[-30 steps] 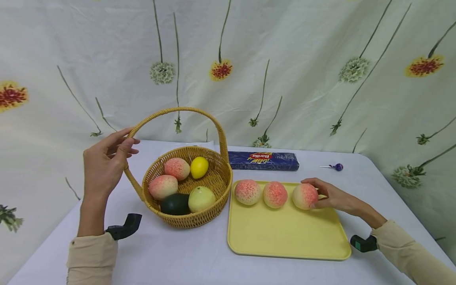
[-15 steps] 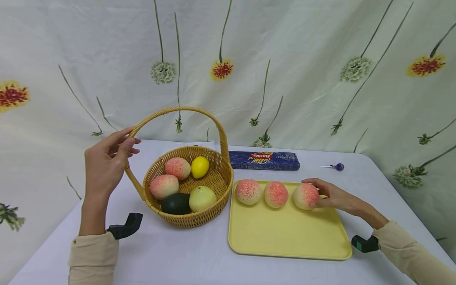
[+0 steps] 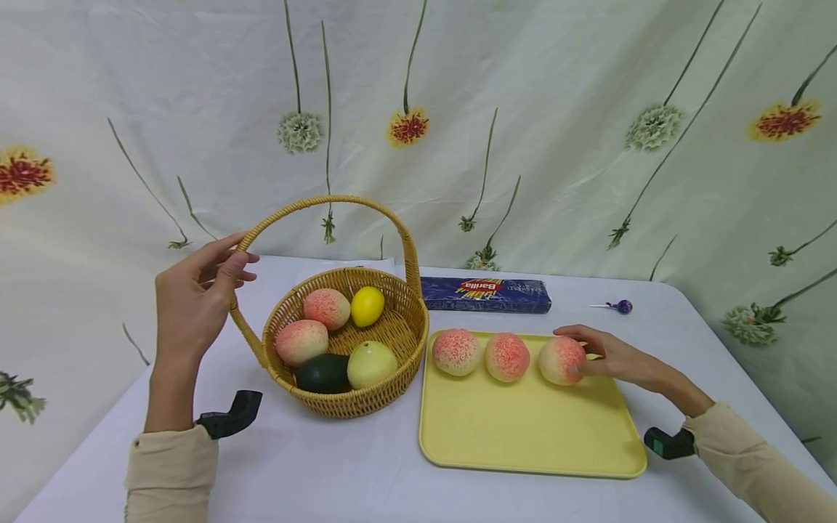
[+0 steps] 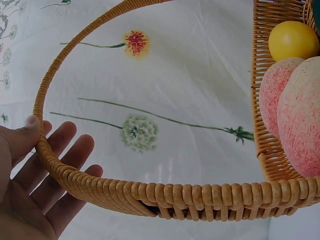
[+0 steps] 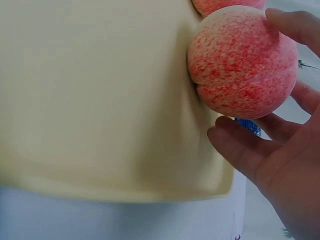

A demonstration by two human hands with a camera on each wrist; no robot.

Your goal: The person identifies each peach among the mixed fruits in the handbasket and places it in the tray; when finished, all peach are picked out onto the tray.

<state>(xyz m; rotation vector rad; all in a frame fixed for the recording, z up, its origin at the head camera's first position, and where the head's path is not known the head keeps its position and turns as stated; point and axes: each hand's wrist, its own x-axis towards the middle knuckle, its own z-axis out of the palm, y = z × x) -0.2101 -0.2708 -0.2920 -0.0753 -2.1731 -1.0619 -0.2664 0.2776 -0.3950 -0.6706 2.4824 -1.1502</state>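
My left hand point(image 3: 196, 301) holds the left side of the wicker basket's handle point(image 3: 327, 199), thumb and fingers on either side of it. In the basket point(image 3: 340, 407) lie two peaches point(image 3: 326, 309), a lemon point(image 3: 368, 306), a dark green fruit point(image 3: 323, 374) and a pale green fruit point(image 3: 371, 365). On the yellow tray point(image 3: 523, 436), three peaches stand in a row along the back. My right hand point(image 3: 621, 361) has thumb and fingers around the rightmost peach point(image 3: 561, 360); in the right wrist view that peach point(image 5: 242, 62) rests on the tray between them.
A dark blue Barilla box point(image 3: 485, 296) lies behind the tray. A wrapped lollipop point(image 3: 623, 306) lies at the back right of the white table point(image 3: 314, 472). Behind the table hangs a flowered cloth point(image 3: 523, 145).
My right thumb has shifted slightly on the rightmost peach. The left hand, basket and fruit look the same.
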